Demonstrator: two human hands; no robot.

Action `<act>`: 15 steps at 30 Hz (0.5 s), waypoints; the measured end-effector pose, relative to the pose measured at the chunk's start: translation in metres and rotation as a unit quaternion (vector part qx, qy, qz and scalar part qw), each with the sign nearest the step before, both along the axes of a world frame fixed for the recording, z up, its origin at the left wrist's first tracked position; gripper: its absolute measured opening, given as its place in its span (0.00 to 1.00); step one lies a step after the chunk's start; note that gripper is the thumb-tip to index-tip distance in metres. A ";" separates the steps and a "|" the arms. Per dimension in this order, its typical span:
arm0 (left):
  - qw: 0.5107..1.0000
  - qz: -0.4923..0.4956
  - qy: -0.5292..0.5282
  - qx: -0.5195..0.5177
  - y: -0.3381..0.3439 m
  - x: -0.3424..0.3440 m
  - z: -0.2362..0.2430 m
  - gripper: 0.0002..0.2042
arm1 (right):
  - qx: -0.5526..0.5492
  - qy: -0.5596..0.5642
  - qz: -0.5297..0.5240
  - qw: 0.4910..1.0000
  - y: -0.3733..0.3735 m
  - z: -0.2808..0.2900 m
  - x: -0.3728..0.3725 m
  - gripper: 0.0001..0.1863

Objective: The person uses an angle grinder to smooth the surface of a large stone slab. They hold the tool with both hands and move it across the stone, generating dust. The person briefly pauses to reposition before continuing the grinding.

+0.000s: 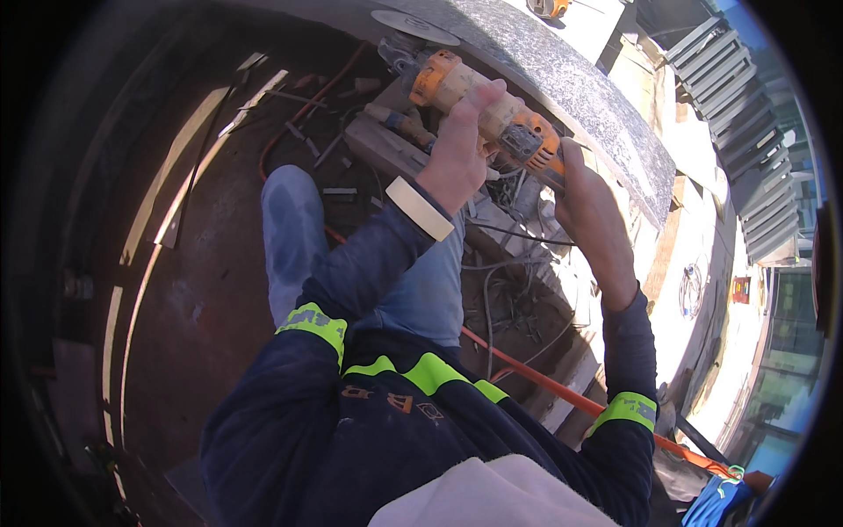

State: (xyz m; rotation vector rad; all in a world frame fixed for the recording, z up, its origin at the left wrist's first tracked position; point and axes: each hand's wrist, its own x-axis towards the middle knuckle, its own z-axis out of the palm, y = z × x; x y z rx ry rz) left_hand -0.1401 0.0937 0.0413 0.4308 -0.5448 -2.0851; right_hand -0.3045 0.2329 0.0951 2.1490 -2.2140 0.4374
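I grip an orange-and-grey power tool, apparently an angle grinder [505, 123], at a speckled grey stone slab [597, 114]. My left hand [461, 149] is closed round the middle of its body, thumb on top; a cream band circles that wrist. My right hand [588, 206] is closed on the rear end. At the tool's metal head is a pale round disc [415, 26], close to the slab's edge; whether they touch I cannot tell. A second dusty tool [393, 121] lies just below, behind my left hand.
Cables [492, 290], an orange hose [571, 395] and offcuts [338, 191] litter the ground around my bent legs. Long strips [176, 167] run along the left. On the right stand a stack of grey slatted panels [738, 132], glazing [781, 369] and a blue item [711, 505].
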 end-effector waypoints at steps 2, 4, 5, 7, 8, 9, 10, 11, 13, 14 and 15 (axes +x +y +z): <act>1.000 -0.003 0.001 0.007 -0.010 0.004 -0.002 0.22 | 0.000 0.002 0.001 1.000 -0.007 0.001 0.005 0.34; 1.000 -0.002 0.003 0.024 -0.021 0.008 -0.004 0.22 | 0.000 0.009 0.005 1.000 -0.015 0.003 0.011 0.33; 1.000 -0.003 0.005 0.023 -0.026 0.009 -0.005 0.21 | 0.001 0.016 0.004 1.000 -0.019 0.003 0.012 0.33; 1.000 -0.005 0.009 0.021 -0.034 0.011 -0.006 0.21 | 0.009 0.036 -0.003 0.999 -0.026 0.004 0.017 0.32; 1.000 -0.006 0.008 0.021 -0.039 0.013 -0.005 0.21 | 0.015 0.048 -0.008 0.999 -0.031 0.005 0.020 0.31; 1.000 -0.007 0.007 0.022 -0.044 0.015 -0.004 0.20 | 0.021 0.061 -0.014 0.998 -0.034 0.007 0.023 0.31; 1.000 -0.008 0.006 0.022 -0.047 0.016 -0.003 0.20 | 0.031 0.068 -0.020 0.997 -0.037 0.008 0.025 0.30; 1.000 -0.008 -0.001 0.024 -0.047 0.018 -0.003 0.20 | 0.040 0.075 -0.025 0.996 -0.039 0.009 0.027 0.30; 1.000 -0.009 -0.013 0.026 -0.047 0.020 -0.003 0.21 | 0.048 0.083 -0.027 0.995 -0.038 0.012 0.032 0.27; 1.000 -0.005 -0.009 0.026 -0.044 0.019 -0.001 0.21 | 0.046 0.088 -0.027 0.995 -0.033 0.016 0.033 0.25; 1.000 0.000 -0.005 0.025 -0.036 0.016 0.000 0.22 | 0.045 0.092 -0.028 0.994 -0.028 0.018 0.034 0.23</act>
